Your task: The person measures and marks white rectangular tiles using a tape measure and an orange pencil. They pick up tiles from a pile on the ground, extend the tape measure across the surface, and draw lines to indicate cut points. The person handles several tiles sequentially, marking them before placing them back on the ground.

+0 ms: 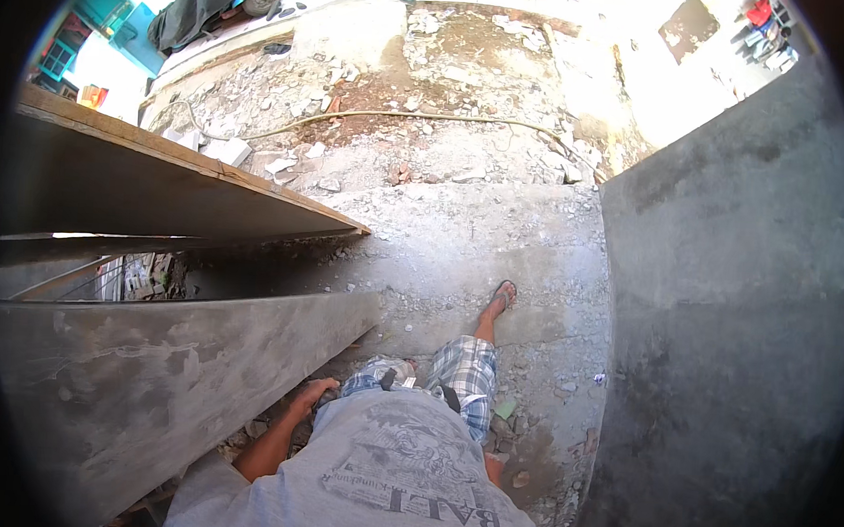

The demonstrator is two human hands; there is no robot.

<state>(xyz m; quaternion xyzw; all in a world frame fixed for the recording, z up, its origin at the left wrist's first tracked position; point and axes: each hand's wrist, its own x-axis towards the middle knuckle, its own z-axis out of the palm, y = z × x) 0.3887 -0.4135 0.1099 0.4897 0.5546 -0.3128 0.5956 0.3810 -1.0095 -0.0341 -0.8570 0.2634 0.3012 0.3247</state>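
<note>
My left hand [316, 392] hangs low beside my left hip, next to the plaid shorts [464, 374] and the near end of a grey plastered wall [182, 366]. Its fingers look curled together, with a small dark patch under them; what they hold, if anything, is hidden. Only a bit of my right arm [494, 468] shows past the grey printed T-shirt [404, 461]; the hand itself is out of sight behind my body. One foot in a flip-flop [503, 298] is set forward on the rough concrete ground [542, 316].
A tall grey wall [723, 277] runs along the right. At the left, a wood-edged panel [191, 169] juts toward the passage. A yellowish hose [428, 116] crosses the rubble [351, 157] ahead. A dark-covered vehicle [207, 9] stands at the far left.
</note>
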